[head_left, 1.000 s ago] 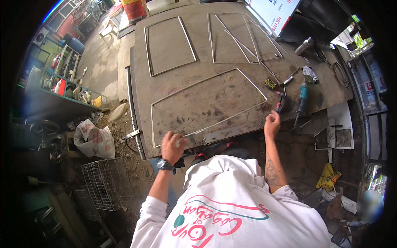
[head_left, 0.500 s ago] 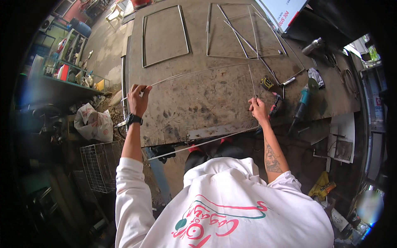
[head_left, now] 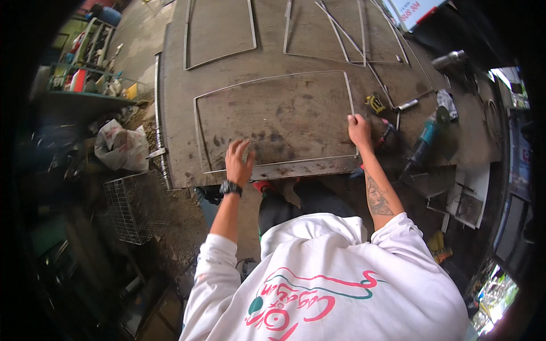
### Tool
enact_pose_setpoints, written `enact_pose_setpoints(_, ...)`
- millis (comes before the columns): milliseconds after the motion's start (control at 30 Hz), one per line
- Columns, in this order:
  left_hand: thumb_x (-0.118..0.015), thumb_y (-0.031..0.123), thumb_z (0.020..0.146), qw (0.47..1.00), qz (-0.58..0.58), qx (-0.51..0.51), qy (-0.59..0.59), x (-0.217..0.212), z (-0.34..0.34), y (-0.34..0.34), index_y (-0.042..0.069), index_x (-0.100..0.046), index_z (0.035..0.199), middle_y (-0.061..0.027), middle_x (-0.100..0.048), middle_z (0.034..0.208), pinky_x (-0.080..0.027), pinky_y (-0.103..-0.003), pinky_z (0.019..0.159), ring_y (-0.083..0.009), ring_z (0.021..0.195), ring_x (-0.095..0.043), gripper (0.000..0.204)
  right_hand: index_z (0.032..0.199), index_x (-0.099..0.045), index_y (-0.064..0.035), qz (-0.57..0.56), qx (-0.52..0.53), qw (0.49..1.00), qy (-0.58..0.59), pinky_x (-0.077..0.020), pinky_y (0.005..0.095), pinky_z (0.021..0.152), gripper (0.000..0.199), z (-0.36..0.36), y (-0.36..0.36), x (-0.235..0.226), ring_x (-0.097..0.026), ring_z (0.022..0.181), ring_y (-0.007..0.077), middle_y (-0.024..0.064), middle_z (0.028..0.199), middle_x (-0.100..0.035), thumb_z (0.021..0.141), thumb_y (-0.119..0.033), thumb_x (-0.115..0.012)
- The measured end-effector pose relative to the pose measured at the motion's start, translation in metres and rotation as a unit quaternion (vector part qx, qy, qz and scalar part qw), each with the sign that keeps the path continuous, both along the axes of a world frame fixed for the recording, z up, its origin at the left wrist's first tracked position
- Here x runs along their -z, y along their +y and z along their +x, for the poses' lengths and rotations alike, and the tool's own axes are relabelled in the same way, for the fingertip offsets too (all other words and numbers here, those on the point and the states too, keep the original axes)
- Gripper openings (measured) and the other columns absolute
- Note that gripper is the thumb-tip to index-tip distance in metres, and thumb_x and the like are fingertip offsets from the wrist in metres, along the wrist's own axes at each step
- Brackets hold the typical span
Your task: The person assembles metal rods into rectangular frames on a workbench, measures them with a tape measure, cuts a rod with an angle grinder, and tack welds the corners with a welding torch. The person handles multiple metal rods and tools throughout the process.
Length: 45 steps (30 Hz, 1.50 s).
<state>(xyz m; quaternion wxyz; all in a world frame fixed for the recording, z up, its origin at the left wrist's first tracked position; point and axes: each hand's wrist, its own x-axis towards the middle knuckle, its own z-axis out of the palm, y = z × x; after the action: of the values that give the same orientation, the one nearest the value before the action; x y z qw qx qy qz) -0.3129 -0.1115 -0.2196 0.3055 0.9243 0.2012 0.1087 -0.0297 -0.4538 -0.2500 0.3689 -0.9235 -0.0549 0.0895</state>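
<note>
A thin rectangular metal frame (head_left: 349,92) lies on the worn worktable (head_left: 273,122) in front of me, its near side along the table's front edge. My right hand (head_left: 359,134) is closed around the frame's right side, near the front corner. Above the frame's near side, toward its left corner, my left hand (head_left: 239,161) holds nothing, its fingers apart and slightly bent. Whether its fingertips touch the table I cannot tell.
Other thin metal frames (head_left: 254,28) lie farther back. To the right are a tape measure (head_left: 375,104), a teal angle grinder (head_left: 424,136), a rag (head_left: 446,104) and a metal cylinder (head_left: 449,60). Beyond the left edge are a white plastic bag (head_left: 120,146) and a wire cage (head_left: 126,207).
The frame, earlier tilted with its near side off the table edge, has come down onto the tabletop. My left hand has let go of its left side and moved right and nearer.
</note>
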Motion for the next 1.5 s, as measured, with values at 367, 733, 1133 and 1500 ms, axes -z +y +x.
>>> enact_pose_setpoints(367,-0.070,0.040,0.096,0.986,0.079,0.014,0.143,0.002,-0.065,-0.098,0.020,-0.029,0.166,-0.0155,-0.017,0.174,-0.017,-0.053,0.128,-0.0383,0.161,-0.015,0.084,0.118,-0.068,-0.0008,-0.014,0.078,0.989,-0.123,-0.0565,0.0408,0.084,0.035,0.050,-0.103,-0.044,-0.070,0.095,0.0307,0.0177,0.109,-0.069,0.090,-0.022,-0.072)
enact_pose_setpoints(733,-0.070,0.026,0.097,0.994,0.007,-0.007,0.110,-0.008,-0.064,-0.091,0.020,-0.051,0.153,-0.0139,-0.027,0.171,-0.025,-0.052,0.126,-0.0398,0.157,-0.025,0.059,0.147,-0.054,-0.0127,-0.327,-0.115,0.937,-0.048,-0.0389,0.0561,0.116,0.086,0.115,-0.049,-0.030,-0.040,0.140,0.0480,0.0178,0.151,-0.044,0.075,-0.048,-0.086)
enact_pose_setpoints(1133,-0.076,0.015,0.089,0.987,0.033,-0.159,-0.012,0.015,-0.038,-0.061,0.021,-0.077,0.106,-0.0075,-0.062,0.115,-0.043,-0.047,0.102,-0.0319,0.115,-0.058,0.018,0.127,-0.063,0.0005,-0.005,-0.135,0.989,0.057,-0.0491,0.0392,0.101,0.075,0.048,-0.031,-0.092,-0.064,0.113,0.0276,0.0140,0.121,-0.067,0.071,-0.039,-0.092)
enact_pose_setpoints(1500,-0.080,0.011,0.084,0.995,-0.011,-0.096,-0.019,0.009,-0.043,-0.044,0.019,-0.080,0.101,-0.0066,-0.063,0.116,-0.045,-0.046,0.100,-0.0319,0.111,-0.058,0.019,0.141,-0.055,0.0014,0.137,-0.174,0.899,0.379,-0.0442,0.0289,0.099,0.075,-0.076,-0.011,-0.128,-0.057,0.112,0.0146,0.0064,0.121,-0.062,0.083,-0.036,-0.085)
